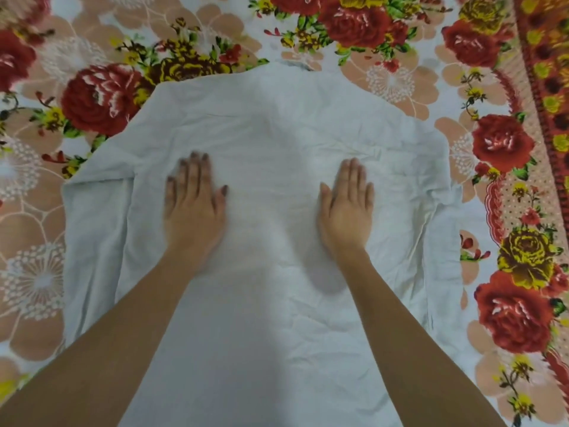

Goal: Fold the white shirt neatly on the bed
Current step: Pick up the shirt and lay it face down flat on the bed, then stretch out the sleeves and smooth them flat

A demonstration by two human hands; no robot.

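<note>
Palms of left hand (193,211) and right hand (347,208) flat on white shirt (271,124).

The left hand (194,208) is motion-blurred; the shirt's (277,134) hem is cropped.

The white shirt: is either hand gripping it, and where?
Neither: left hand and right hand lie flat, open-palmed, on the white shirt.
</note>
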